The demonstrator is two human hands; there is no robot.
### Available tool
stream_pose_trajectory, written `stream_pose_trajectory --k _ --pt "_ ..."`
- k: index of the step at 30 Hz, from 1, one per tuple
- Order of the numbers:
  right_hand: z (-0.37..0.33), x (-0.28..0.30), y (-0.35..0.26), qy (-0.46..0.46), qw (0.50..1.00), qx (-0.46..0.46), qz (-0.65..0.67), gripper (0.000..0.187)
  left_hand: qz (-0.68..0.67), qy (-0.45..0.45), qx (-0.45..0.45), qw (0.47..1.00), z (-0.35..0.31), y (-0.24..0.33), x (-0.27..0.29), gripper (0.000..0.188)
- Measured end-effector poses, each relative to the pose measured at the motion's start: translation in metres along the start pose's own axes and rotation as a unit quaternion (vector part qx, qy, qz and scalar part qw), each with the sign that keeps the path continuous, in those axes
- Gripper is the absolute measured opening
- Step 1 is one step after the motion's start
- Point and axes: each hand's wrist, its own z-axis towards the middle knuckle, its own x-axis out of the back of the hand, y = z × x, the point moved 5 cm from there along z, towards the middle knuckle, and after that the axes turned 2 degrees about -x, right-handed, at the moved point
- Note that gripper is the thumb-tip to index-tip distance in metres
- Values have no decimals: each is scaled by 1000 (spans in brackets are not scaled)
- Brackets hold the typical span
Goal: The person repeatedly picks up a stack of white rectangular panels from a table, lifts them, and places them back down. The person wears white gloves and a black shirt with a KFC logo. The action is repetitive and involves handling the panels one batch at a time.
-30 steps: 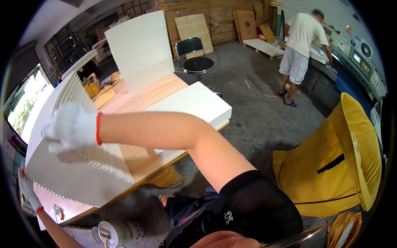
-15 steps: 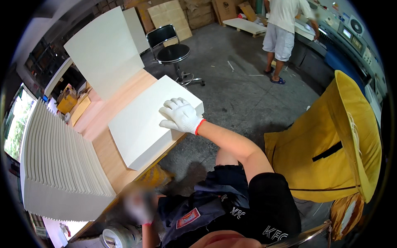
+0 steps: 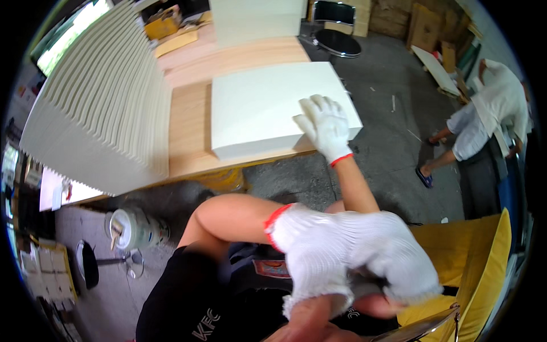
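Observation:
A thick white rectangular stack of sheets or a block lies on the wooden tabletop. My right hand, in a white knit glove with a red cuff, rests on its near right corner with fingers spread. Large and close, my left hand is raised in front of me, crossing over my right forearm. Its similar glove leaves bare fingertips showing; the fingers bend, apart from the thumb, and nothing shows between them. Part of this hand is blurred.
A tall fanned pile of white sheets stands left on the table. A white bucket with a brush is below it. Upright white board, black stool, yellow fabric cover and another person are around.
My left hand has come up from beside the table edge to close in front of me. The right hand stays on the white stack. My view has turned left.

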Motion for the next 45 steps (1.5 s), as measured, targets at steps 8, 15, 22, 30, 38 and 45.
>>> stream_pose_trajectory --k 8,15,22,30,38,45 --pt "-2 2 -6 7 1000 7 2 43 -17 11 -41 999 -2 -16 -1 68" --pt "-17 9 7 -9 999 -19 -33 42 -139 48 137 980 -6 -46 6 64" --pt "-7 5 -1 -64 996 -60 7 45 204 79 368 904 -55 -39 81 36" --pt "-12 -35 10 22 989 -67 131 46 783 114 430 434 -116 43 284 19" --pt "-11 -5 5 125 991 -46 -18 27 702 217 386 558 -157 58 332 18" --pt "-11 -10 2 131 988 -79 13 24 619 315 384 609 -181 81 358 22"
